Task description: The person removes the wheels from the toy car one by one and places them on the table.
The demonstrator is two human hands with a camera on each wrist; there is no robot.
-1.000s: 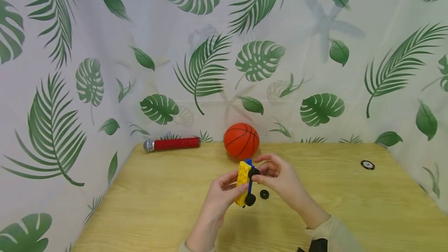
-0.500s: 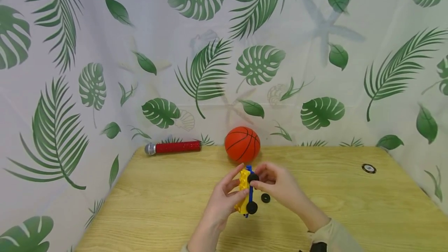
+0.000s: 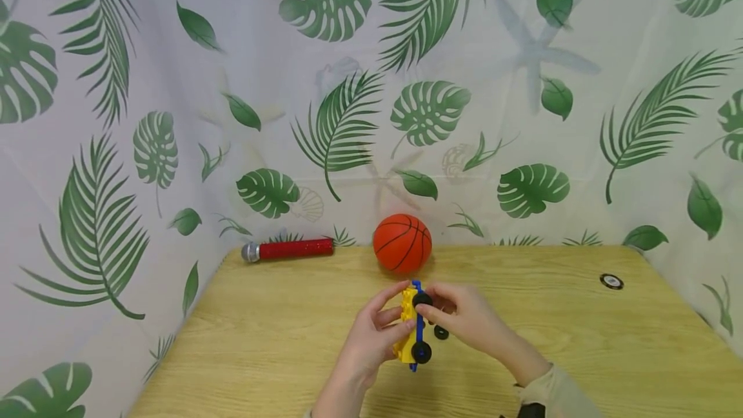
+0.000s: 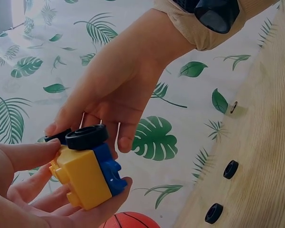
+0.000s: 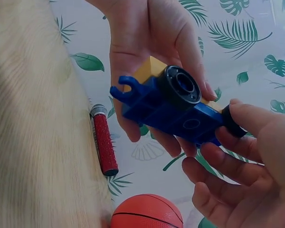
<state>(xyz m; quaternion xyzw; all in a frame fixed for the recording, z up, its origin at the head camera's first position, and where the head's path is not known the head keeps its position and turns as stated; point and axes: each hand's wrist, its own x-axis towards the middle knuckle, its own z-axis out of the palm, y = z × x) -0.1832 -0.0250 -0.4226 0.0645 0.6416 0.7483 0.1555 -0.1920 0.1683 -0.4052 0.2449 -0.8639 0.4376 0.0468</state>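
Note:
My left hand [image 3: 368, 340] grips a toy car, a yellow studded brick body [image 4: 85, 180] on a blue base [image 5: 161, 111] with black wheels. The toy is held on its side above the table, its blue underside toward my right hand. My right hand [image 3: 473, 318] pinches the black wheel [image 5: 233, 124] at the far end between thumb and forefinger, its other fingers loosely bent. At the near end sits another black wheel [image 3: 421, 352], untouched by the right hand. A blue hook-like coupling [image 5: 128, 88] sticks out of that end.
Two loose black wheels [image 4: 231, 169] lie on the wooden table [image 3: 261, 340] beyond the toy, one mostly hidden in the head view. An orange basketball [image 3: 402, 244] and a red microphone [image 3: 296, 249] stand along the back. A round black-and-white chip [image 3: 612, 281] lies at right.
The toy car has turned slightly, so more of its wheel side faces up. My right forefinger has come down from its raised position toward the far wheel. The head view has tilted a little upward.

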